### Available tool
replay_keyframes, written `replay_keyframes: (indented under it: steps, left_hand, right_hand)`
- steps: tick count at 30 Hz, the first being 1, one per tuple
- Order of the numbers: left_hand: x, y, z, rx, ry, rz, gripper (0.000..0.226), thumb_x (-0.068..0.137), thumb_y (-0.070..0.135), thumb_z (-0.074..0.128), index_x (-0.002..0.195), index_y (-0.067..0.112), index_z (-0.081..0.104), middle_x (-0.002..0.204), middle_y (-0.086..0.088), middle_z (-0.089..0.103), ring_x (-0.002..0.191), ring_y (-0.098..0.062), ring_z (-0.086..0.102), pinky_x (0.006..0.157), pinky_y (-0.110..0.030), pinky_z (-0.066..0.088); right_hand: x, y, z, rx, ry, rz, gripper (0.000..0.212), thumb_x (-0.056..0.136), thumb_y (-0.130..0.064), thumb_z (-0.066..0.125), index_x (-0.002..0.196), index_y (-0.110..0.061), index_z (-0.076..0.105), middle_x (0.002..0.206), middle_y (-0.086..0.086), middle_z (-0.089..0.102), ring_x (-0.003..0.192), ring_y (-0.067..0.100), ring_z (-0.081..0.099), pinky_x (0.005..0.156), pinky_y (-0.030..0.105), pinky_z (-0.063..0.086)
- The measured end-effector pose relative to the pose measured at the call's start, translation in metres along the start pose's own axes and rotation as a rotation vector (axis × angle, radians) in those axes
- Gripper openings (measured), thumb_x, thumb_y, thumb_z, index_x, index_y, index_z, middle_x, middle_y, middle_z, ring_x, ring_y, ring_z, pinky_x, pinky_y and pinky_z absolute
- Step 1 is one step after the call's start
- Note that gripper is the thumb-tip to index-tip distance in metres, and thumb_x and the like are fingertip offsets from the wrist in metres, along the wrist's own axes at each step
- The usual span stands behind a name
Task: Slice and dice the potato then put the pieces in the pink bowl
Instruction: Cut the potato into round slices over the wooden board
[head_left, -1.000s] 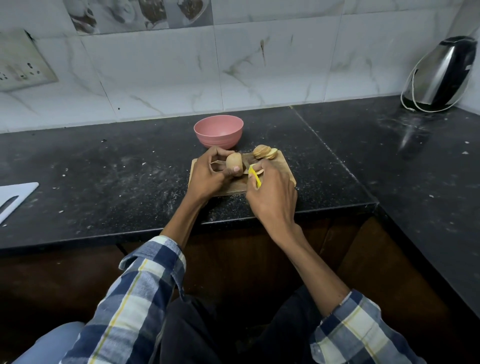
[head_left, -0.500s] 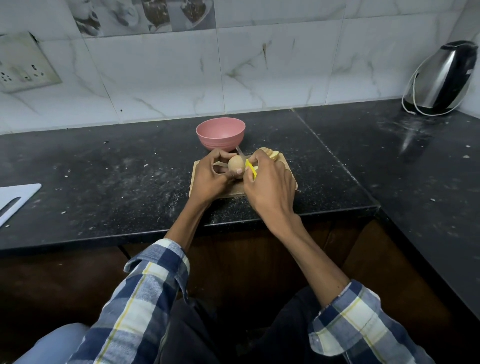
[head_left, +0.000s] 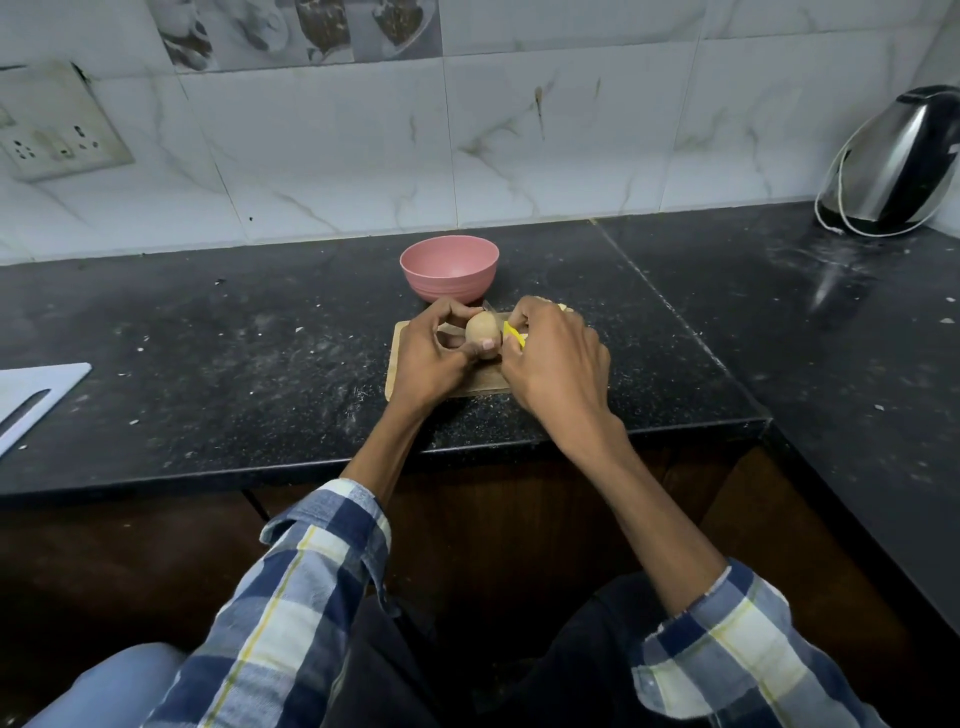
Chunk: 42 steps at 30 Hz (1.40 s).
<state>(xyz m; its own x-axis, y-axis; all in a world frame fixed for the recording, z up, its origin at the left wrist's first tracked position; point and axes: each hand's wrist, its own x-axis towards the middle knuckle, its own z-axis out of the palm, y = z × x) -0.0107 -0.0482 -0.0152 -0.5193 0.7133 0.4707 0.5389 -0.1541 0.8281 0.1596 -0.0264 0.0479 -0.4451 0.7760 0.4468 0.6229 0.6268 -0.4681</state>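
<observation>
A potato (head_left: 480, 332) is pinched by the left hand (head_left: 434, 358) while a yellow-handled knife (head_left: 513, 333) is gripped by the right hand (head_left: 558, 364); the pink bowl (head_left: 449, 267) is seen empty, slicing judged unfinished.

A black speckled stone worktop (head_left: 208, 338) runs along the wall and turns a corner at the right, with a seam line across it. Behind it rises a wall of white marble-look tiles (head_left: 571, 130), topped by a strip of picture tiles (head_left: 301, 31). A grubby socket plate (head_left: 52, 130) sits at upper left. Dark wooden cupboard fronts (head_left: 493, 519) lie below the worktop's front edge.
</observation>
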Motion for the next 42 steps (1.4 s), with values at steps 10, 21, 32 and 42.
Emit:
replay_keyframes:
  steps: [10, 21, 32, 42]
  left_hand:
    - [-0.001, -0.001, -0.002, -0.028, -0.023, -0.013, 0.036, 0.075, 0.001, 0.088, 0.106, 0.009, 0.072, 0.101, 0.004, 0.076, 0.084, -0.001, 0.068, 0.077, -0.019, 0.054]
    - [-0.001, -0.002, -0.002, -0.02, -0.006, 0.011, 0.035, 0.075, 0.003, 0.089, 0.106, 0.009, 0.073, 0.1, 0.007, 0.075, 0.085, -0.002, 0.068, 0.076, -0.018, 0.054]
    - [-0.002, -0.003, -0.003, -0.018, -0.02, 0.032, 0.034, 0.077, 0.003, 0.088, 0.106, 0.01, 0.072, 0.098, 0.01, 0.075, 0.084, 0.0, 0.068, 0.077, -0.017, 0.054]
    - [-0.001, -0.004, 0.0, -0.032, 0.0, 0.019, 0.036, 0.074, 0.004, 0.09, 0.105, 0.012, 0.073, 0.098, 0.007, 0.076, 0.087, -0.005, 0.07, 0.08, -0.024, 0.056]
  right_hand:
    - [-0.001, -0.008, 0.001, -0.057, -0.047, -0.016, 0.024, 0.097, -0.024, 0.064, 0.121, -0.018, 0.063, 0.115, 0.01, 0.069, 0.109, 0.033, 0.062, 0.073, 0.036, 0.034]
    - [-0.004, -0.007, 0.012, 0.003, -0.022, 0.006, 0.02, 0.098, -0.024, 0.064, 0.117, -0.018, 0.064, 0.109, 0.007, 0.071, 0.103, 0.029, 0.065, 0.071, 0.035, 0.038]
    - [-0.004, 0.001, 0.024, 0.064, -0.01, 0.041, 0.018, 0.098, -0.025, 0.064, 0.116, -0.019, 0.064, 0.103, 0.005, 0.072, 0.098, 0.026, 0.066, 0.068, 0.033, 0.037]
    - [-0.017, 0.006, 0.027, 0.066, 0.031, 0.014, 0.022, 0.096, -0.02, 0.067, 0.118, -0.021, 0.064, 0.104, 0.003, 0.07, 0.099, 0.024, 0.065, 0.073, 0.04, 0.05]
